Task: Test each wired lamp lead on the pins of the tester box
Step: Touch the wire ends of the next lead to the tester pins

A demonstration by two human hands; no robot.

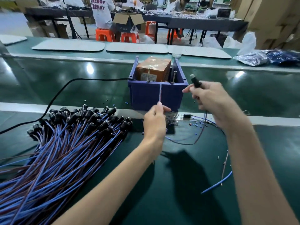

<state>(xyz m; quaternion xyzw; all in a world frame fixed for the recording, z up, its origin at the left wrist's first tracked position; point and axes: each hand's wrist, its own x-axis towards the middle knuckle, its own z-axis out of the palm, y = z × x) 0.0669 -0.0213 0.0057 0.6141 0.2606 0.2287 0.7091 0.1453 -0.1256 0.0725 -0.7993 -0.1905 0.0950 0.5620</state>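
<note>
The left hand [155, 122] pinches one lead's wires [160, 95] upright before the one box [146, 96] with two pins [174, 77]; the right hand [214, 101] grips its lamp [194, 81] beside the box. One heap of leads [65, 143] lies left.
</note>
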